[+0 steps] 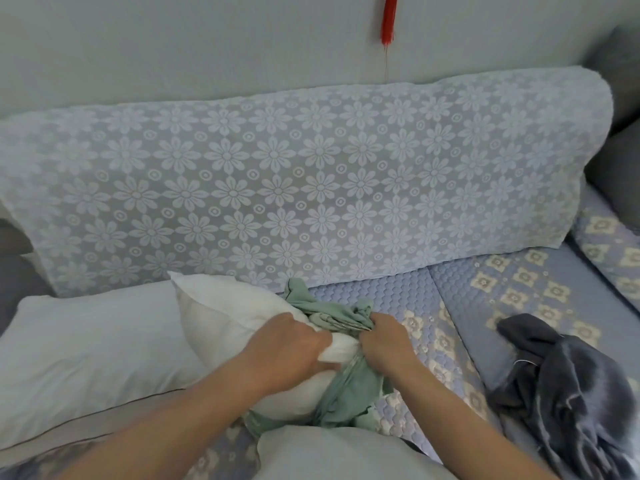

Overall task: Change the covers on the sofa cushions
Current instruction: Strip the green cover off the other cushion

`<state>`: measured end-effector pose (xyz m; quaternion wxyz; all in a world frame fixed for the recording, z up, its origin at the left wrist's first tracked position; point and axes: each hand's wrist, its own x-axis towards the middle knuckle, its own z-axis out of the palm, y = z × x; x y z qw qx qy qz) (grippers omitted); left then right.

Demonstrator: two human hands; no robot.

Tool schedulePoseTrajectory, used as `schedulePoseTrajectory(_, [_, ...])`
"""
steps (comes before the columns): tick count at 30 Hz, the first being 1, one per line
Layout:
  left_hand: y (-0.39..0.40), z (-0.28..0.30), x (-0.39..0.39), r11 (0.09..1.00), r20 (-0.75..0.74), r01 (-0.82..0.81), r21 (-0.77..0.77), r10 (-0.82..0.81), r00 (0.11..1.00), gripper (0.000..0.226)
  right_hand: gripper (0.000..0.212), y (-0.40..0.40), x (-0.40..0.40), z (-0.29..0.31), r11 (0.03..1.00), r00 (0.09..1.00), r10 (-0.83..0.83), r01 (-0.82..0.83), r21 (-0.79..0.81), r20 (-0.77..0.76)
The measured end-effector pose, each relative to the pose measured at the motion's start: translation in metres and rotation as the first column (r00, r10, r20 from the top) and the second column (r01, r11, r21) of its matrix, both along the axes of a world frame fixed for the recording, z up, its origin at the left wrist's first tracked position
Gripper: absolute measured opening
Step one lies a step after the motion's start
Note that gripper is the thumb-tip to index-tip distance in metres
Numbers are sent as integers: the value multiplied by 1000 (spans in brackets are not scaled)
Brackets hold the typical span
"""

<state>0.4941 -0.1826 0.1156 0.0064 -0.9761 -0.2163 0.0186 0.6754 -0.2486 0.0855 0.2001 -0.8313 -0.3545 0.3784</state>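
Observation:
A white cushion insert (225,313) lies on the sofa seat in front of me, its right end bunched into a green cushion cover (346,393). My left hand (291,344) grips the white insert near that end. My right hand (384,337) pinches the gathered edge of the green cover just to the right of it. More green fabric sticks up behind the hands, and part of the cover lies under the insert.
A second white cushion (86,348) lies at the left. A crumpled dark grey cover (568,386) sits on the quilted blue seat (485,289) at the right. Behind stands the lace-covered backrest (311,181); a red tassel (388,19) hangs on the wall.

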Motion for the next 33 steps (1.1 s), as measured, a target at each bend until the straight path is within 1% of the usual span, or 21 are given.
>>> schedulePoseTrajectory(3, [27, 35, -21, 917, 63, -335, -215, 356, 932, 51, 19, -9, 35, -14, 997, 974, 23, -6, -74, 227])
schedulePoseTrajectory(4, [36, 47, -33, 879, 101, -396, -264, 434, 895, 56, 13, -17, 50, -20, 992, 959, 16, 21, -127, 282])
schedulePoseTrajectory(5, [42, 60, -43, 860, 159, -426, -281, 479, 863, 62, 3, -24, 63, -27, 983, 964, -1, 49, -177, 264])
schedulePoseTrajectory(6, [44, 70, -49, 869, 256, -410, -275, 478, 840, 63, 14, -29, 75, -32, 977, 983, -40, 76, -199, 178])
schedulePoseTrajectory(7, [42, 80, -51, 888, 341, -373, -270, 450, 825, 59, 30, -31, 82, -31, 981, 995, -102, 98, -165, -17])
schedulePoseTrajectory(8, [39, 89, -49, 900, 395, -346, -266, 429, 812, 56, 43, -29, 84, -26, 986, 943, -162, 145, -81, -291])
schedulePoseTrajectory(9, [36, 96, -43, 909, 426, -335, -247, 412, 805, 55, 49, -27, 84, -19, 978, 815, -163, 209, 20, -557])
schedulePoseTrajectory(10, [35, 102, -34, 913, 447, -343, -222, 408, 796, 56, 49, -23, 79, -5, 955, 649, -115, 281, 97, -752])
schedulePoseTrajectory(11, [35, 106, -25, 903, 466, -365, -225, 429, 774, 53, 47, -19, 72, 11, 932, 567, -79, 335, 142, -820])
schedulePoseTrajectory(12, [39, 107, -17, 885, 491, -383, -265, 465, 736, 46, 46, -17, 64, 22, 907, 556, -68, 381, 181, -828])
schedulePoseTrajectory(13, [42, 107, -10, 859, 509, -395, -326, 511, 692, 41, 44, -16, 57, 26, 889, 633, -59, 385, 248, -771])
schedulePoseTrajectory(15, [48, 104, 4, 814, 518, -415, -407, 580, 629, 43, 42, -24, 44, 20, 841, 827, -77, 354, 410, -556])
schedulePoseTrajectory(17, [50, 102, 15, 780, 522, -427, -457, 624, 581, 47, 54, -42, 34, 2, 833, 895, -66, 293, 470, -441])
schedulePoseTrajectory(18, [51, 103, 18, 763, 530, -425, -487, 645, 551, 49, 53, -50, 29, -6, 849, 916, -37, 239, 471, -399])
schedulePoseTrajectory(21, [54, 110, 23, 713, 536, -371, -595, 696, 478, 52, 29, -52, 29, -22, 883, 975, -59, 152, 445, -215])
schedulePoseTrajectory(22, [54, 111, 24, 703, 533, -354, -617, 704, 470, 51, 18, -45, 33, -26, 887, 983, -116, 167, 431, -142])
schedulePoseTrajectory(24, [50, 114, 29, 703, 539, -316, -637, 699, 470, 49, 17, -29, 44, -32, 905, 984, -177, 160, 394, 8])
schedulePoseTrajectory(27, [47, 121, 31, 707, 561, -284, -647, 695, 450, 47, 12, -14, 56, -46, 919, 956, -121, 6, 394, 266])
schedulePoseTrajectory(29, [53, 133, 21, 698, 588, -311, -645, 713, 382, 43, 15, -25, 78, -60, 980, 853, 22, -122, 158, 522])
schedulePoseTrajectory(31, [61, 149, 5, 655, 598, -346, -672, 755, 269, 43, 19, -47, 109, -70, 991, 816, 110, -49, -122, 568])
schedulePoseTrajectory(33, [68, 160, -11, 600, 576, -365, -712, 796, 184, 48, 24, -58, 133, -77, 972, 819, 128, 7, -233, 559])
